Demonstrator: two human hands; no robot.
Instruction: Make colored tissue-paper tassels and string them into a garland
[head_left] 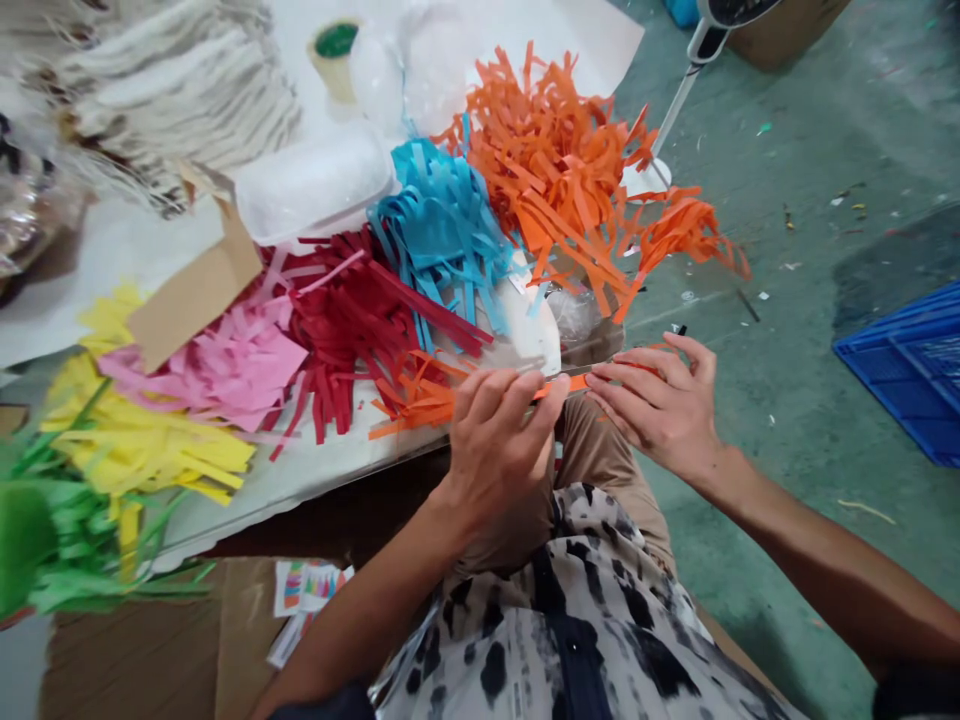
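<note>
Orange strip (576, 383) pinched between left hand (501, 435) and right hand (670, 405), above the lap (604, 455), just beside the counter (262, 488). Long axis runs left to right across the lap, angling slightly forward at the right.

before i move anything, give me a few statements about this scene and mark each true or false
1. The left hand and the right hand both hold an orange strip. True.
2. The blue crate stands on the table. False: the blue crate is on the floor.
3. The pink paper lies between the yellow paper and the dark red paper. True.
4. The green paper is at the picture's right edge. False: the green paper is at the left edge.
</note>
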